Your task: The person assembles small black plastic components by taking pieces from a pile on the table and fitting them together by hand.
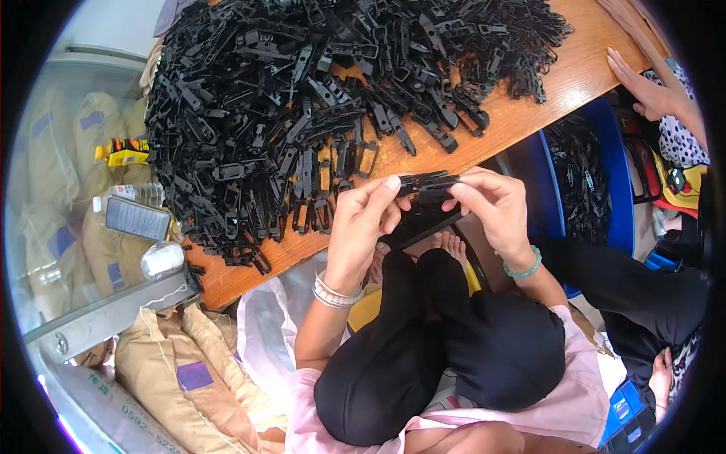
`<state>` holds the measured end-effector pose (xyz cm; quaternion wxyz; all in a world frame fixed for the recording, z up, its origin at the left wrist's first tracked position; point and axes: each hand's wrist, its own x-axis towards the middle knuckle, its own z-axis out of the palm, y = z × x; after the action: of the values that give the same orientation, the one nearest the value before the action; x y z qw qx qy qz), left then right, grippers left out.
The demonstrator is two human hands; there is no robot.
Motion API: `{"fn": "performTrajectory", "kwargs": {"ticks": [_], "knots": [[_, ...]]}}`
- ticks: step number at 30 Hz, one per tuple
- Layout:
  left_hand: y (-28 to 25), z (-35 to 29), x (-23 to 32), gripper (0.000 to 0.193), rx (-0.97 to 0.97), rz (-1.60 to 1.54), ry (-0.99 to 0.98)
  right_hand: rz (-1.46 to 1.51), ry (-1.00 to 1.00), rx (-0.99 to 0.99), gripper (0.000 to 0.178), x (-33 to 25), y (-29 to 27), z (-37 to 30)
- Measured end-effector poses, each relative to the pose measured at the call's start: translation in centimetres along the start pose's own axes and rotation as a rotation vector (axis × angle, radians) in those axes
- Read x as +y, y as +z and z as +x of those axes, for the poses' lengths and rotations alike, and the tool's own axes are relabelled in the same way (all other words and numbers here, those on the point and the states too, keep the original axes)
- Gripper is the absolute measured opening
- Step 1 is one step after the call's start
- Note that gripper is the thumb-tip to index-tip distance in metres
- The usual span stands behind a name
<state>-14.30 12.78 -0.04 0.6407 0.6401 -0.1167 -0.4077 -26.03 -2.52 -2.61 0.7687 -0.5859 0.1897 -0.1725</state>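
Observation:
Just off the near edge of the table, my left hand (361, 221) and my right hand (495, 206) pinch slim black plastic parts (427, 184) between thumbs and fingers. The left hand grips the left end and the right hand the right end. Whether these are one jointed piece or a few laid together I cannot tell. Both hands are closed, with the parts level over my lap. Beyond them lies a big heap of similar black plastic parts (302, 113), long and narrow, some with slots and holes.
The wooden table (522, 129) slants up to the right. A blue bin (622, 181) of black parts stands right of it. At left are a phone (138, 218), bottles and brown sacks (162, 363). A co-worker's hands (639, 87) rest at the far right edge.

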Motion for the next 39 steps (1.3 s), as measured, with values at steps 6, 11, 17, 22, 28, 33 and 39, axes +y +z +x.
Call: {"fn": "performTrajectory", "kwargs": {"ticks": [6, 11, 17, 22, 28, 33, 39], "knots": [[1.5, -0.3, -0.4, 0.035, 0.008, -0.097, 0.017, -0.132, -0.026, 0.108, 0.013, 0.0, 1.1, -0.2], [1.8, -0.2, -0.6, 0.021, -0.075, -0.093, 0.008, -0.302, -0.313, -0.040, 0.011, 0.3, 0.7, -0.8], [1.7, -1.0, 0.0, 0.016, -0.081, 0.119, 0.232, -0.034, -0.087, -0.064, 0.022, -0.5, 1.8, -0.8], [-0.2, 2.0, 3.2, 0.036, -0.355, 0.378, 0.274, 0.115, -0.009, -0.099, 0.019, 0.5, 0.2, 0.5], [-5.4, 10.8, 7.2, 0.014, 0.420, 1.364, 0.793, -0.220, -0.001, -0.055, 0.018, 1.6, 0.0, 1.2], [-4.5, 14.6, 7.8, 0.017, 0.497, 1.593, 0.732, -0.400, -0.070, -0.065, 0.018, 0.9, 0.3, 1.4], [-5.4, 15.0, 9.5, 0.018, 0.424, 1.637, 0.722, -0.455, -0.126, -0.082, 0.019, 1.0, 0.3, 1.7]]}}
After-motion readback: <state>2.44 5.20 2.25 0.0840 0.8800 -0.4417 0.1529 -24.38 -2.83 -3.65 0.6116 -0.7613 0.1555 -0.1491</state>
